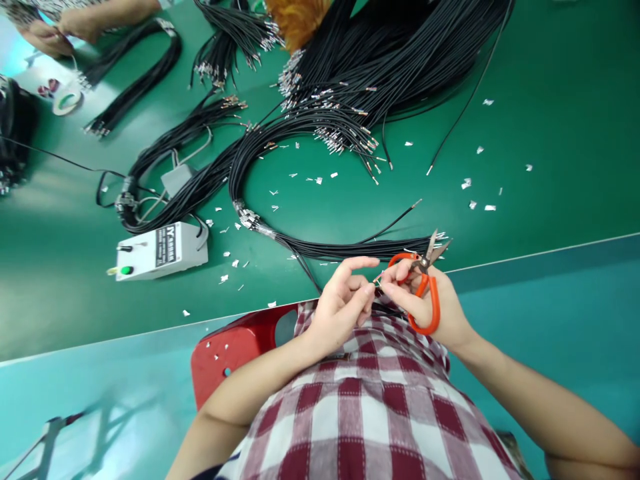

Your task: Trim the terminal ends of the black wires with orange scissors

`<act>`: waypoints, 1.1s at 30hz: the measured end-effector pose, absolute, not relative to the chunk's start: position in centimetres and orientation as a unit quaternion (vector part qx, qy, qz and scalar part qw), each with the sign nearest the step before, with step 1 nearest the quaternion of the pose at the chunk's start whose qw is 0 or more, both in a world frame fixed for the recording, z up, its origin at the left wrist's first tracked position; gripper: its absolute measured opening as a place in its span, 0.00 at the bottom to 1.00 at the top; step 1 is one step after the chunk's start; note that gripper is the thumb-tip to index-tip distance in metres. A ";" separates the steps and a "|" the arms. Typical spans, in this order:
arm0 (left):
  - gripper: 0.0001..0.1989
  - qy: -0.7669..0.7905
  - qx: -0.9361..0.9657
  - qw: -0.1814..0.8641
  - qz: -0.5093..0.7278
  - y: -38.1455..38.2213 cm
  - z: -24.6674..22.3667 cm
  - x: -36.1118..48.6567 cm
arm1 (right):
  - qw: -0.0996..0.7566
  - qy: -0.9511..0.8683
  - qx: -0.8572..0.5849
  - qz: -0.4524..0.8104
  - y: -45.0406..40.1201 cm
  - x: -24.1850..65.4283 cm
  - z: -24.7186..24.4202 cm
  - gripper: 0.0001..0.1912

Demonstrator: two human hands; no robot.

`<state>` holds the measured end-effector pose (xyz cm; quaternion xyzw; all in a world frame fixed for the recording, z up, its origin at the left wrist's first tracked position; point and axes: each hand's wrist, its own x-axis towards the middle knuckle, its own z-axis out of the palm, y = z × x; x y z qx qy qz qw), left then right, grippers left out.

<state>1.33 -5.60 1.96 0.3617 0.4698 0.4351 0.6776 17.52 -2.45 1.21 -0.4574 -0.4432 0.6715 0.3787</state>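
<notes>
My left hand pinches the end of a thin black cable at the table's front edge, close to my body. Opposite it, my right hand has its thumb and forefinger closed at the same small wire end. Orange-handled scissors hang in my right hand, their blades parted and pointing away from me. Just beyond both hands lies a bundle of black cables with stripped ends, wrapped in clear tape at its left.
Large heaps of black cables lie at the back. A white box with a green button stands at the left. White scraps dot the table. A red stool is below. Another person's hands work at the upper left.
</notes>
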 end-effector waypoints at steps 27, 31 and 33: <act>0.16 0.469 0.278 0.687 0.480 -5.2 1.2 0.4 | 0.182 -0.864 -0.466 0.058 -1.8 20.5 -0.1 0.20; 0.16 0.473 0.282 0.690 0.470 -5.2 1.4 0.5 | 0.182 -0.873 -0.451 0.034 -1.5 20.0 0.1 0.21; 0.15 0.473 0.282 0.690 0.469 -5.2 1.4 0.5 | 0.181 -0.878 -0.442 0.022 -1.3 20.0 0.2 0.21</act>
